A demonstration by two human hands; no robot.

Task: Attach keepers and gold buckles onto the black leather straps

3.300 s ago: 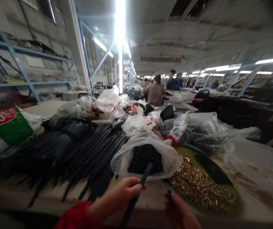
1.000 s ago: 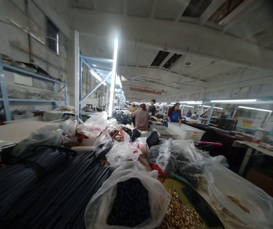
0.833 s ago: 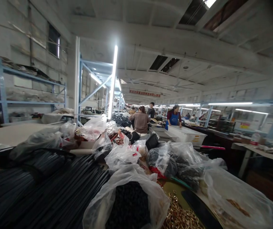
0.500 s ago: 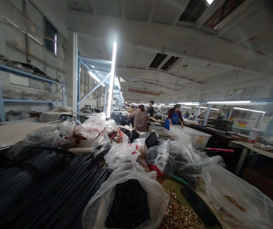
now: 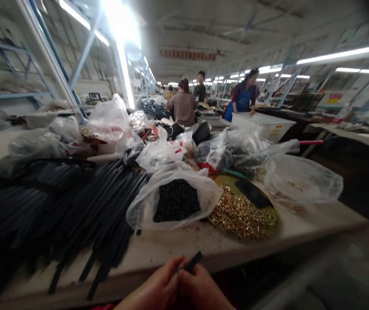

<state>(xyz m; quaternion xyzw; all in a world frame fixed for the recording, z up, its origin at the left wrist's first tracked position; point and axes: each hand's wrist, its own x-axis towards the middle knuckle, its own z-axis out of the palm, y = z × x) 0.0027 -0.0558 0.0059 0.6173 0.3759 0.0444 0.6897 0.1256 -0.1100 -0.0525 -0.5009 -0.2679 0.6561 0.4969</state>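
Note:
At the table's front edge, my left hand [image 5: 160, 282] and my right hand [image 5: 200, 284] meet, fingers closed together. Between them a short end of a black strap [image 5: 193, 261] sticks out; its remaining length is hidden by the hands. Beyond them an open clear plastic bag [image 5: 142, 211] holds many small black pieces [image 5: 176, 200]. To its right a round olive tray [image 5: 273, 215] carries a heap of gold-coloured metal buckles or rings [image 5: 242, 215]. A large pile of black straps [image 5: 74, 215] lies on the left, several ends overhanging the front.
The pale worktable [image 5: 316, 219] runs across the front. A dark flat piece [image 5: 252, 193] rests in the tray. Clear plastic bags [image 5: 303, 176] crowd the back. Farther off, a person in a blue apron [image 5: 242, 101] handles a white bin [image 5: 262, 125]; another person [image 5: 182, 105] faces away.
The view has tipped downward, bringing the table's front edge and both my hands with the black strap into sight. The bags, straps and tray appear unmoved on the table.

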